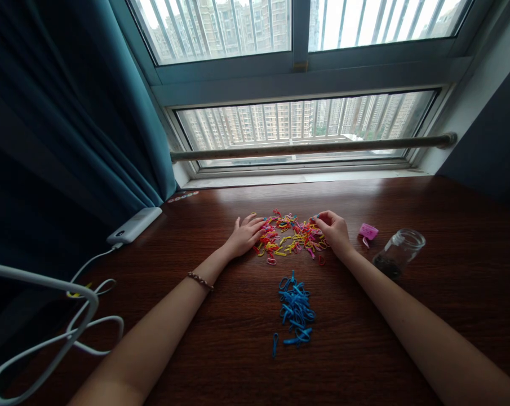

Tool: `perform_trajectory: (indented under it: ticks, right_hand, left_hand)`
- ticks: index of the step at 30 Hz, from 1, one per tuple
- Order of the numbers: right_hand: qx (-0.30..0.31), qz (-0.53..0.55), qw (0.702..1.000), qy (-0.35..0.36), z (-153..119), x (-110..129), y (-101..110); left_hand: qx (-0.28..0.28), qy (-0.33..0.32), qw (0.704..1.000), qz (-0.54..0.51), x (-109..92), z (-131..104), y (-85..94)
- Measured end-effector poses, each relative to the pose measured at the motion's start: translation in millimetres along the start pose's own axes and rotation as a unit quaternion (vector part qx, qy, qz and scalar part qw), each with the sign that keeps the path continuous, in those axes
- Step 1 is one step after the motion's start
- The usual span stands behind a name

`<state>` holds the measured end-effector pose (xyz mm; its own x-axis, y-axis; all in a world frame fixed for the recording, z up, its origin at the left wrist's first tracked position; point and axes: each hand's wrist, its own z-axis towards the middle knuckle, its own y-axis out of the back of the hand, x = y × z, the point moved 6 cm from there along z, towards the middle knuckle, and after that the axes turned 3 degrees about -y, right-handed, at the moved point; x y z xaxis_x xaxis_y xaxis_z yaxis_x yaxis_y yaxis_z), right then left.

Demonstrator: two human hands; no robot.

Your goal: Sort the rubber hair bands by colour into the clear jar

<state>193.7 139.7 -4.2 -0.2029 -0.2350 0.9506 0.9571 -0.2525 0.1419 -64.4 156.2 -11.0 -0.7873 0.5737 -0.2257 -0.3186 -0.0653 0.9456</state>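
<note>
Small red, yellow and pink bands [299, 239] lie in a loose pile on the dark wooden table [221, 361]. My left hand [247, 234] rests at the pile's left edge, its fingers spread and touching the bands. At the right edge, my right hand [331, 226] has its thumb and forefinger pinched together; whatever is between the fingertips is too small to make out. Nearer to me, between my forearms, is a separate heap of blue bands [296, 304], with one blue band [275, 344] lying apart at its lower left.
A glass jar [400, 251] with dark contents lies tilted beside my right forearm, near a pink clip [368, 230]. On the left are a white power strip [135, 225] and looped white cable [96, 321]. The window rail [314, 149] crosses behind the table.
</note>
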Motion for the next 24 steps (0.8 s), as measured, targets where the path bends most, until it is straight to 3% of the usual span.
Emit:
perform_trajectory:
  ticks: [6, 11, 17, 24]
  right_hand:
    - [-0.008, 0.000, 1.000, -0.005, 0, 3, 4]
    - [-0.005, -0.023, 1.000, 0.012, -1, 5, 3]
    - [0.000, -0.060, 0.998, 0.025, -1, 4, 1]
    - [0.005, -0.072, 0.997, 0.020, -2, 5, 1]
  left_hand:
    - [-0.153, -0.042, 0.982, -0.107, 3, -3, 17.6]
    - [-0.257, 0.035, 0.947, -0.189, 19, -9, 27.2]
    - [-0.275, 0.097, 0.919, -0.265, 29, -10, 25.9]
    - [-0.242, 0.085, 0.929, -0.267, 28, -9, 21.8]
